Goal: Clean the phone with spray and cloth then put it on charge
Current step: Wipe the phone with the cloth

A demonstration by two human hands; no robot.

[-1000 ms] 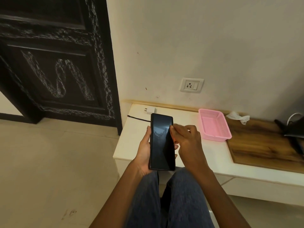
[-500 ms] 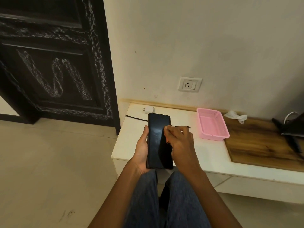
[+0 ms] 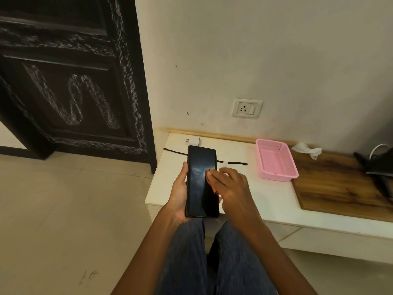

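We find the phone (image 3: 202,182) held upright over the near left corner of the white tabletop (image 3: 251,194), screen toward the camera and dark, with a faint smear or reflection across its middle. The left hand (image 3: 179,192) cradles it from behind and below: the thumb lies along the phone's left edge, the palm sits under the lower half, and the fingers wrap behind, out of sight. This grip is clamped on the phone.

The right hand (image 3: 228,186) comes in from the phone's right side. Its fingertips (image 3: 210,174) rest on the screen at about mid-height, toward the right edge, with the fingers extended and close together. We cannot tell whether a cloth lies under them; a small pale patch shows just above the knuckles, too unclear to name.

Relative to the phone, a white charger plug (image 3: 192,141) lies on the tabletop just beyond its top edge. A black cable (image 3: 236,163) runs across the tabletop behind the phone, showing to its left and right. A pink basket (image 3: 275,160) stands farther right, next to a wooden board (image 3: 340,186). A crumpled white tissue (image 3: 307,149) lies at the board's far edge, right of the basket. A wall socket (image 3: 246,108) is mounted above and right of the phone. A dark door (image 3: 68,77) stands to its left.
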